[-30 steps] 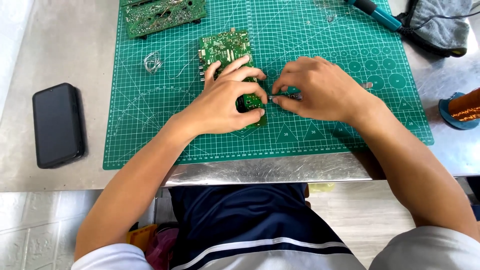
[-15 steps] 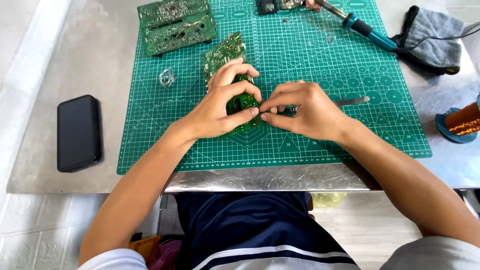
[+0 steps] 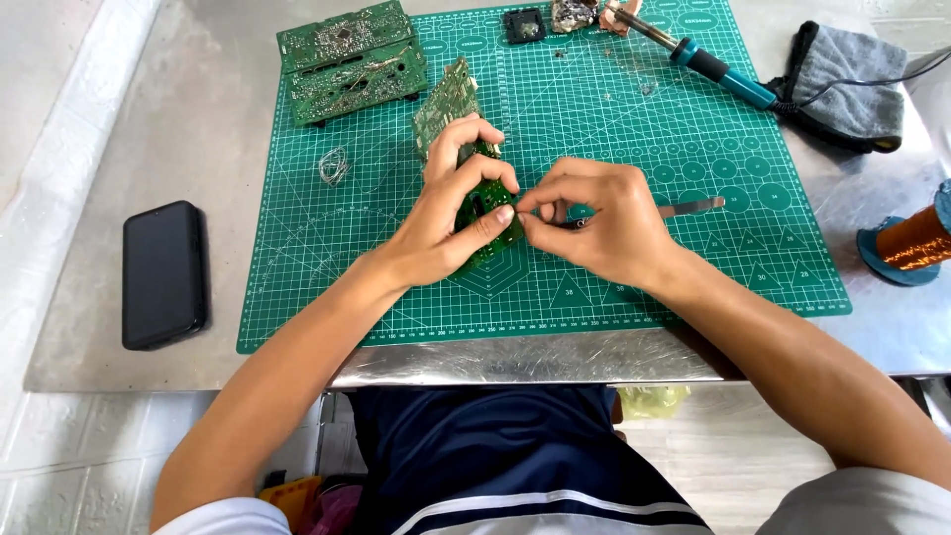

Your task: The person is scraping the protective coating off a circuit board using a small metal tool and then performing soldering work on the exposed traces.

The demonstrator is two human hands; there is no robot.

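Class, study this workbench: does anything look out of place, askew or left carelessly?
The soldering iron lies slantwise on the green cutting mat rather than in a stand, its tip beside a small clump of scrap. A loose wire tangle sits near the stacked circuit boards. Otherwise nothing looks spilled or broken.

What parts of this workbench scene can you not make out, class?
- Head view: most of the small green circuit board, covered by the left hand.
- Head view: working tip of the slim metal tweezers, inside the right hand.
- Head view: copper wire spool, cut off by the right edge.
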